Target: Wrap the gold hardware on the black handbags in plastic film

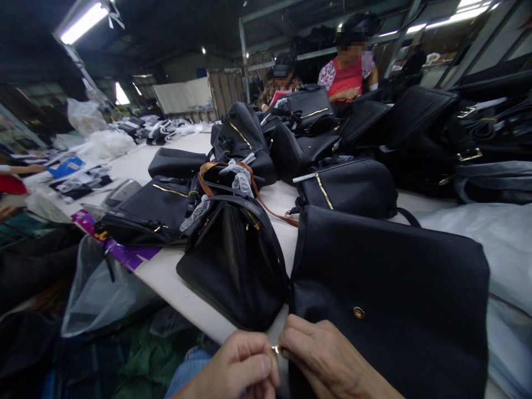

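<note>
My left hand (245,363) is closed in a pinch at the bottom middle, its fingertips on a small gold metal fitting (275,349). From the other side my right hand (320,354) grips the same fitting, close against the left edge of a black leather bag (390,266). The fitting's exact kind is hidden by my fingers. That bag lies with its broad flap facing me, and a round gold snap (358,313) shows on it. Just beyond my left hand stands another black bag (236,260) with a gold zipper.
More black bags (349,188) are piled across the white table (183,288). A brown strap (266,205) lies among them. Clear plastic (499,244) covers the right side. Two co-workers (347,72) are behind the pile; another person's arm (25,169) reaches in at the left.
</note>
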`<state>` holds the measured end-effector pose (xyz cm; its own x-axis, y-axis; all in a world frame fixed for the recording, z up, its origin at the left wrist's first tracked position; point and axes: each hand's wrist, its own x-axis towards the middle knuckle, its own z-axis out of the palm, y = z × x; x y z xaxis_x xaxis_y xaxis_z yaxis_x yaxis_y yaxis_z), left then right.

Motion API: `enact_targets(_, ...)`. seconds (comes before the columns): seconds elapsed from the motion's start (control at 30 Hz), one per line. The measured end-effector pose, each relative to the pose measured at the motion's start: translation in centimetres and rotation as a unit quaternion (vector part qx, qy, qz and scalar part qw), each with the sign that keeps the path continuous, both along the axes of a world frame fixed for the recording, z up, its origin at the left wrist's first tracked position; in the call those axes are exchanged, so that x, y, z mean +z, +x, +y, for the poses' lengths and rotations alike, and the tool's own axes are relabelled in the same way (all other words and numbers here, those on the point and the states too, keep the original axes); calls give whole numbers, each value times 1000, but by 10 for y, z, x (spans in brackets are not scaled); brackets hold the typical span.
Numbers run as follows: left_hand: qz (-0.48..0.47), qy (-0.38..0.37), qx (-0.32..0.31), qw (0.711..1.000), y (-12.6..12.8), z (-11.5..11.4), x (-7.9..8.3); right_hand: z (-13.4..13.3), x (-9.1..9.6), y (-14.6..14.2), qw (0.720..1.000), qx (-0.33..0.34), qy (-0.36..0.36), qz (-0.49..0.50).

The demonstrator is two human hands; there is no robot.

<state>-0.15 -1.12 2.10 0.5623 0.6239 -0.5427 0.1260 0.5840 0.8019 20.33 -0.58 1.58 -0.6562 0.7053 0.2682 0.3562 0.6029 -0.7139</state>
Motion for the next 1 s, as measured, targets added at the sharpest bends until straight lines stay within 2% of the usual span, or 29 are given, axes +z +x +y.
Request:
enact_targets(0.13, 57, 86, 11, 995, 2, 5, 6, 1, 4, -2, 1000, -1, -12, -4)
enact_targets(0.23, 138, 141, 4, 980, 10, 6, 7, 0, 7, -1, 998, 3, -58, 14)
enact_targets(0.3, 168, 221, -7, 961, 14, 6, 8, -1, 7, 1, 995, -3, -97, 35)
enact_targets(0.4, 173, 327, -64, 927, 17, 6, 10, -3, 7, 5, 988, -25, -143, 57)
enact_targets(0.47, 158, 304, -89, 935, 17, 7, 11, -4, 9, 8, 983, -29, -172, 62)
enact_targets(0.6, 95, 129, -74, 984, 19, 6, 7, -2, 19, 14, 969, -25, -240, 52)
enact_targets(0.7, 33, 38, -56, 997, 19, 5, 0, 1, 27, 17, 953, -36, -301, 26)
enact_targets(0.8, -13, 12, -49, 999, 17, 7, -6, 1, 29, 18, 944, -44, -328, 13)
enact_targets(0.87, -23, 11, -54, 998, 14, 8, -7, 1, 29, 17, 949, -50, -312, 11)
enact_targets(1.0, 2, 47, -70, 996, 13, 10, 3, 1, 30, 13, 956, -57, -288, 2)
